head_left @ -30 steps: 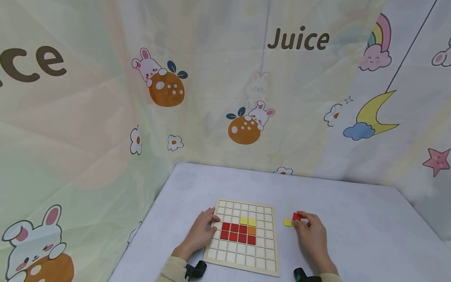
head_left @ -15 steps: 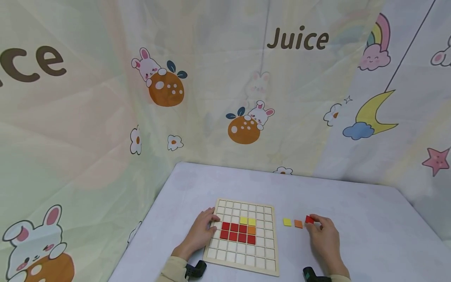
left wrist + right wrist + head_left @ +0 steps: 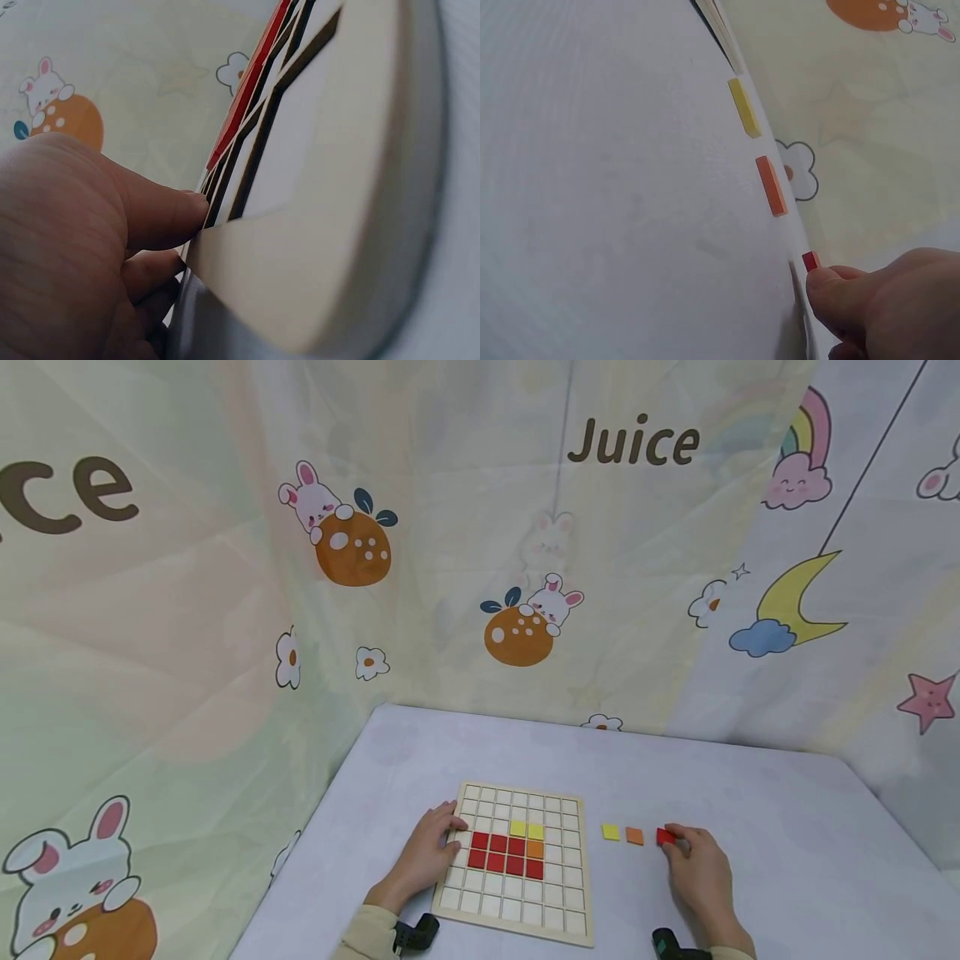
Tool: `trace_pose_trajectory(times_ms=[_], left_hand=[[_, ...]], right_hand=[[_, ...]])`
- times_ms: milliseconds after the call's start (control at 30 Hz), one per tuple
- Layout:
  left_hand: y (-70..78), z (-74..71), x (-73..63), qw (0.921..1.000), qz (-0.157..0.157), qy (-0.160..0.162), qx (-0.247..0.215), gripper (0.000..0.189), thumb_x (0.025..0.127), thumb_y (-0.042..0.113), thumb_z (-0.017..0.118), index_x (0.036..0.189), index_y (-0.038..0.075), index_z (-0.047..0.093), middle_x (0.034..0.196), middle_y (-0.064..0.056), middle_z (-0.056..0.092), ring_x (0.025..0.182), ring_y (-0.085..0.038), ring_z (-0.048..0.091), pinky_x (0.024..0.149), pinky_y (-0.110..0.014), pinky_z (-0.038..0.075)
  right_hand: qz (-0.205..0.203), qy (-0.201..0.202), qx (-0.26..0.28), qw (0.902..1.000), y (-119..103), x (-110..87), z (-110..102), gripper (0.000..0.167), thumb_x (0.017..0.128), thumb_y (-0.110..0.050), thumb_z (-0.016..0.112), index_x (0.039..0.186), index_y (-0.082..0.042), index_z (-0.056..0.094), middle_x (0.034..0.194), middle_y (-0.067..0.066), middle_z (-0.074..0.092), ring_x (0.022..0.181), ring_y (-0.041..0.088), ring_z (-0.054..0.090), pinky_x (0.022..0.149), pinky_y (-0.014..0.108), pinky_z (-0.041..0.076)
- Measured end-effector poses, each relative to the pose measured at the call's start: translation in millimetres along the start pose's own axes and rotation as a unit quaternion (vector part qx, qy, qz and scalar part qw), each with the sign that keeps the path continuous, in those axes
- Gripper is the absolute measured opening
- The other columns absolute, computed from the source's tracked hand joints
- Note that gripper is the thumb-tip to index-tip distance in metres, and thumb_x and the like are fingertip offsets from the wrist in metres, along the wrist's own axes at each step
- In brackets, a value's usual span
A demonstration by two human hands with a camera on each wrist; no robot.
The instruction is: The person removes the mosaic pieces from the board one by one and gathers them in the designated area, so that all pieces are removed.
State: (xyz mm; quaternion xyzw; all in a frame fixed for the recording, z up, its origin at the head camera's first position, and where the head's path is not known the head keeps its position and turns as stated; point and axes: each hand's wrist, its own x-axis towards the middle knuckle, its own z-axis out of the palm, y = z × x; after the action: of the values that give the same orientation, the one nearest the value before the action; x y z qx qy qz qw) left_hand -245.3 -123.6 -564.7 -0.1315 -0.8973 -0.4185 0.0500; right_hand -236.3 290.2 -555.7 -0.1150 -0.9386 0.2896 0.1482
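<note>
A wooden grid board (image 3: 513, 935) lies on the white table, with red tiles (image 3: 497, 862), two yellow tiles (image 3: 518, 829) and one orange tile (image 3: 536, 849) in its squares. My left hand (image 3: 427, 852) rests at the board's left edge; in the left wrist view the thumb (image 3: 169, 214) touches the frame and the other fingers are partly hidden. To the right of the board, my right hand (image 3: 701, 868) pinches a small red tile (image 3: 664, 837) between thumb and finger, at the table surface. Much of that tile is covered by the fingers.
A loose yellow tile (image 3: 611, 832) and a loose orange tile (image 3: 635, 836) lie in a row between the board and my right hand. Printed fabric (image 3: 450, 527) hangs behind and to the left of the table (image 3: 787, 827).
My right hand has moved rightward with the red tile and come lower with it. The loose orange tile, out of sight a second ago, now shows. My left hand stays put.
</note>
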Motion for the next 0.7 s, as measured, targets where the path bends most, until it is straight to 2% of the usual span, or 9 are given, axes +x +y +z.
trace_pose_trajectory(times_ms=[133,433,633,700], left_hand=[[-0.1,0.7,-0.2,1.0000,0.003,0.004,0.000,0.021,0.089,0.003,0.062,0.106,0.015,0.064,0.150,-0.014,0.043,0.143,-0.032,0.032,0.121,-0.049,0.020],[1.3,-0.7,-0.3,1.0000,0.001,-0.002,-0.003,0.020,0.088,0.002,0.062,0.105,0.014,0.063,0.150,-0.015,0.042,0.143,-0.033,0.031,0.121,-0.050,0.019],[1.9,-1.5,-0.3,0.9999,-0.010,-0.006,-0.010,0.021,0.089,0.003,0.062,0.105,0.016,0.063,0.151,-0.012,0.042,0.144,-0.030,0.030,0.122,-0.046,0.018],[1.4,-1.1,0.0,1.0000,-0.006,-0.005,-0.006,0.021,0.089,0.002,0.062,0.105,0.016,0.063,0.150,-0.013,0.042,0.143,-0.031,0.031,0.121,-0.048,0.019]], right_hand=[[-0.004,-0.002,0.001,1.0000,1.8,0.4,1.7,0.030,0.088,-0.004,0.067,0.117,0.003,0.065,0.114,0.027,0.058,0.097,0.041,0.058,0.075,0.054,0.049],[-0.002,-0.009,0.002,1.0000,1.7,-0.1,3.8,0.030,0.088,-0.004,0.068,0.117,0.003,0.065,0.113,0.026,0.057,0.095,0.039,0.057,0.076,0.053,0.049],[0.013,-0.018,0.002,0.9997,-0.3,-0.3,5.4,0.031,0.088,-0.004,0.068,0.118,0.003,0.064,0.114,0.026,0.055,0.097,0.039,0.055,0.077,0.053,0.048],[0.017,-0.020,0.001,0.9996,-0.8,-0.6,6.0,0.031,0.089,-0.004,0.067,0.119,0.002,0.063,0.114,0.025,0.054,0.097,0.038,0.054,0.077,0.052,0.049]])
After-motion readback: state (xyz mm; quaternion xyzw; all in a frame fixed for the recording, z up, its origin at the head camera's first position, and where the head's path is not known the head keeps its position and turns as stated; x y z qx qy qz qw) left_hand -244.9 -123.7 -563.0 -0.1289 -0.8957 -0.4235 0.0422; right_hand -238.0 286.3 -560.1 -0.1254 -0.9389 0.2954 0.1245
